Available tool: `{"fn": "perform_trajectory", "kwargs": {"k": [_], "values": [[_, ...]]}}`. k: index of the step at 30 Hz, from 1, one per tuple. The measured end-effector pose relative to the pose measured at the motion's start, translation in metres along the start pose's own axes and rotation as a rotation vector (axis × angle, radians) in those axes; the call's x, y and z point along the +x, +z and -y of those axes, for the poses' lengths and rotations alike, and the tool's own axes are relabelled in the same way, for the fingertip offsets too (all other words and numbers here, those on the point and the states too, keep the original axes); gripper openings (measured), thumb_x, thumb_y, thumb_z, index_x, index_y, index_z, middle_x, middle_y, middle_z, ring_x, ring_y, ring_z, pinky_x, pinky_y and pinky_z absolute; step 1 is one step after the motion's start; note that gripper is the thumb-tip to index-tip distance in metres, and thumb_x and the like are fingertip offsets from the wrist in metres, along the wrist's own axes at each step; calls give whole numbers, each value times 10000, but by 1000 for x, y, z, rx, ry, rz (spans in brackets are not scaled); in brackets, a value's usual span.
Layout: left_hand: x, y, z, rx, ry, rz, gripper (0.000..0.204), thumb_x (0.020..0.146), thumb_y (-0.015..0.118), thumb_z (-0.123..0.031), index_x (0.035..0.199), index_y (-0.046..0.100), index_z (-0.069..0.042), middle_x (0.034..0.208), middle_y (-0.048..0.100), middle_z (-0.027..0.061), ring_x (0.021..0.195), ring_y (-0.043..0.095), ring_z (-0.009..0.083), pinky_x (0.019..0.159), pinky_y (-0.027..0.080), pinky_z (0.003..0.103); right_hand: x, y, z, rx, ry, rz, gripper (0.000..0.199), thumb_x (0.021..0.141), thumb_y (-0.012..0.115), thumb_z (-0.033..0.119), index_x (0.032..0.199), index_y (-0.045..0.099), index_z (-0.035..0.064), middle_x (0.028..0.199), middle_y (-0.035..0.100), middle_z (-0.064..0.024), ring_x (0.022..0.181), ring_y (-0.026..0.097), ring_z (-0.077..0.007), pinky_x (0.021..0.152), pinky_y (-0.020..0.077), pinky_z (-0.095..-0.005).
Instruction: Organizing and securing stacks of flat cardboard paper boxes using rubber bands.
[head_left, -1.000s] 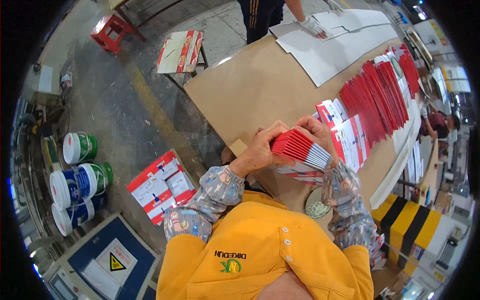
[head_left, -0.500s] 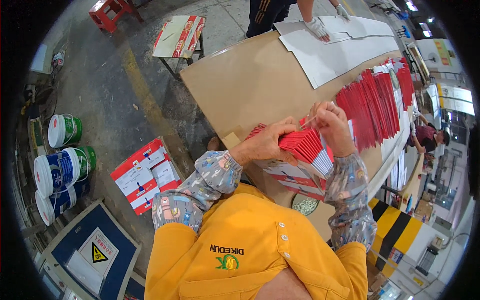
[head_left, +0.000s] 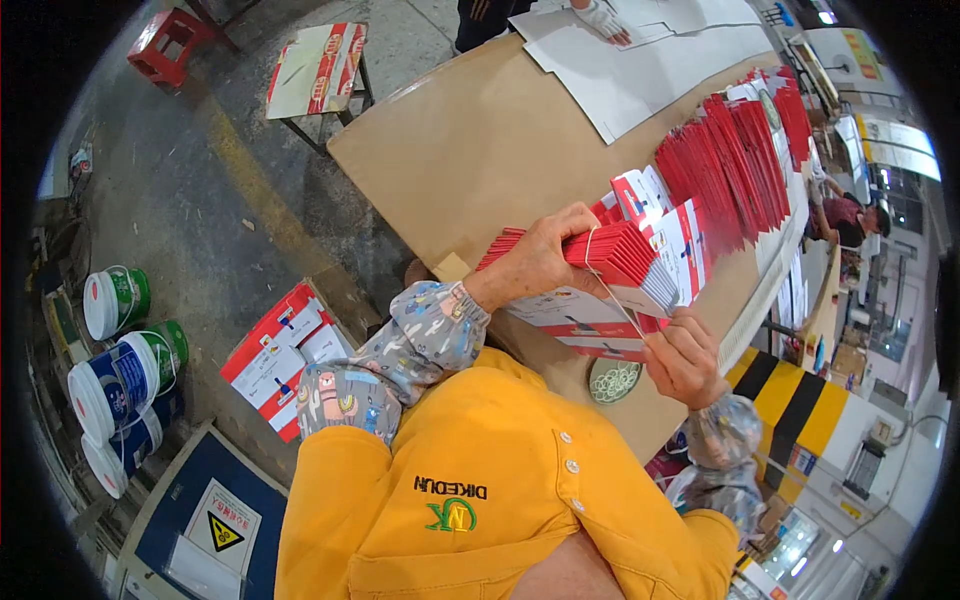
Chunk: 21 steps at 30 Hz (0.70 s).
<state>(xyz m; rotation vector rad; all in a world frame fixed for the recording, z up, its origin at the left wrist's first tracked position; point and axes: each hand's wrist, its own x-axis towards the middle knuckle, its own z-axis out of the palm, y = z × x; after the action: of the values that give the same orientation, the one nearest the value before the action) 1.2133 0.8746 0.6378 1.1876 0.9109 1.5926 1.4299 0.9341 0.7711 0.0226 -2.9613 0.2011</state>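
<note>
My left hand (head_left: 545, 257) is wrapped round a bundle of red-and-white folded cartons (head_left: 622, 250), held together over the table. A pale rubber band (head_left: 626, 313) loops over the bundle and runs taut down to my right hand (head_left: 684, 358). The fingers of that hand are pinched on the band, beside the bundle's near right corner. Under and beside the bundle lie more printed red-and-white cartons (head_left: 570, 318). Close to my right hand, a round dish (head_left: 600, 394) holds many loose rubber bands.
A long row of red cartons (head_left: 725, 165) stands on edge on the brown table (head_left: 440, 150). White cardboard sheets (head_left: 590, 75) lie at the far side under a co-worker's gloved hand (head_left: 604, 20). On the left are a stool (head_left: 316, 70), a carton box (head_left: 285, 355) and several buckets (head_left: 115, 385).
My right hand has moved down toward me from above the bundle, stretching the rubber band across it. My left hand keeps its hold on the bundle.
</note>
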Motion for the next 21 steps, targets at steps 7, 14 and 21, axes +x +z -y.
{"fn": "perform_trajectory", "kwargs": {"k": [7,14,21], "values": [[-22,3,-17,-71,-50,-53,520,589,875,-92,1035,611,-59,1033,582,23,1004,542,136,886,444,307,-47,93,5,458,732,-497,179,762,701,-12,932,642,-6,1062,622,-151,1017,601,-288,868,472,-385],[-76,51,-33,205,93,-250,611,604,871,-198,1087,528,-49,989,620,104,923,594,157,789,478,320,-67,117,-1,679,995,-479,192,885,588,117,922,675,-50,918,670,-89,845,608,-177,734,489,-306],[-192,42,-16,132,-147,-486,621,653,839,-145,1167,507,-33,1044,628,81,959,580,143,841,459,285,33,89,1,1210,722,-535,212,897,582,141,1006,621,-37,851,625,-35,782,580,-139,691,466,-283]]}}
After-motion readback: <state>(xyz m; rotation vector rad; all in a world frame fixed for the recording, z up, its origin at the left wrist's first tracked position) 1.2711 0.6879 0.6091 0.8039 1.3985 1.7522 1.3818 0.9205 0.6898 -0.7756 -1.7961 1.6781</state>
